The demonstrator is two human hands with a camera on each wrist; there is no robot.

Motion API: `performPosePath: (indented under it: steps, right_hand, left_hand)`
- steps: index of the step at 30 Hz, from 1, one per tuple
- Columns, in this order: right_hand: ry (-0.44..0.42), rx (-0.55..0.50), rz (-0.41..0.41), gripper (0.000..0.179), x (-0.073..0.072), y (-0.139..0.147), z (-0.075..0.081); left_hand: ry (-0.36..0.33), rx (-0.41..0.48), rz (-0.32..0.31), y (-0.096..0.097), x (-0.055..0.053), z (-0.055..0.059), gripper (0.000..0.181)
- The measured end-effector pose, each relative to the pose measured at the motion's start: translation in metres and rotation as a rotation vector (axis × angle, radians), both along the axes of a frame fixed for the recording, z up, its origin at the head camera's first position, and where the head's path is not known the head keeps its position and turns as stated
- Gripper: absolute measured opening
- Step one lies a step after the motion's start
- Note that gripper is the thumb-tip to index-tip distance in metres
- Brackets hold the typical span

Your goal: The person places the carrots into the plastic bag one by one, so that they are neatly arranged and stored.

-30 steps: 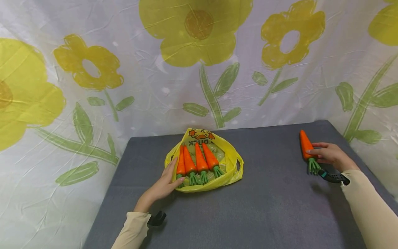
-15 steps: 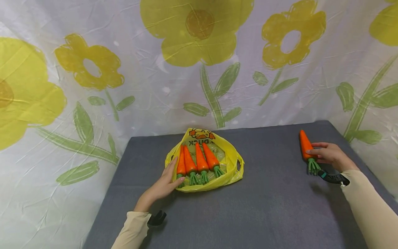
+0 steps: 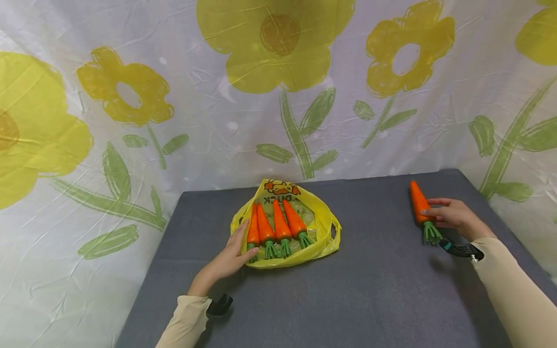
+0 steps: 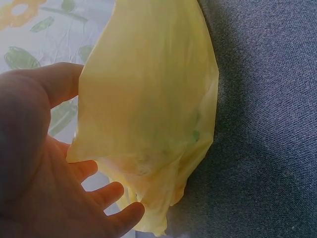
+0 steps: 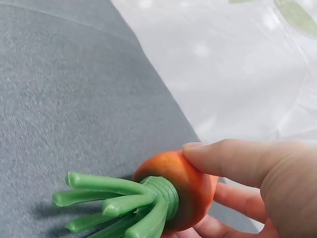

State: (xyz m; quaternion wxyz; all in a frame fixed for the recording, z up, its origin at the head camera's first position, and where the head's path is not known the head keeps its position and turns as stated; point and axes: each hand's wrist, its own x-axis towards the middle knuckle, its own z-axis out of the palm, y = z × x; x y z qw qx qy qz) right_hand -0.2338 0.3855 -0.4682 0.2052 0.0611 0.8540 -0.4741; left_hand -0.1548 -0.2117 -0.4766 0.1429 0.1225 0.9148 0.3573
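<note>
A yellow plastic bag (image 3: 326, 217) lies with its mouth spread on the dark grey tabletop, left of the middle. Inside it several orange carrots (image 3: 280, 222) with green stems lie side by side, tips toward the back. My left hand (image 3: 226, 258) holds the bag's left rim, thumb and a finger hooked over the film; the left wrist view shows the other fingers (image 4: 106, 193) outside it. Far to the right, my right hand (image 3: 454, 217) grips one more carrot (image 3: 419, 203) near its stem end. Thumb and fingers lie on opposite sides of this carrot (image 5: 173, 166) in the right wrist view.
A white cloth (image 3: 217, 145) printed with yellow flowers hangs behind and at both sides of the tabletop (image 3: 326, 299). Bare tabletop lies between the bag and the right hand.
My right hand has moved slightly left with the carrot in its grip during the last half second. The left hand and the bag stay where they were.
</note>
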Motion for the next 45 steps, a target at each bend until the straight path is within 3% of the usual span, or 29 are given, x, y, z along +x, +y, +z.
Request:
performPosePath:
  steps: [16,29,45]
  right_hand:
    - [-0.033,-0.003,0.019,0.081,-0.003,-0.022,0.004]
    - [0.012,-0.009,0.053,0.079,-0.003,-0.054,0.008]
    - [0.039,-0.074,0.135,0.076,0.002,-0.101,0.03]
  left_hand:
    - [0.003,0.017,0.003,0.001,0.001,0.001,0.089]
    - [0.009,0.016,-0.001,0.0,0.0,0.001,0.09]
    - [0.013,0.015,-0.004,0.0,-0.001,0.001,0.091]
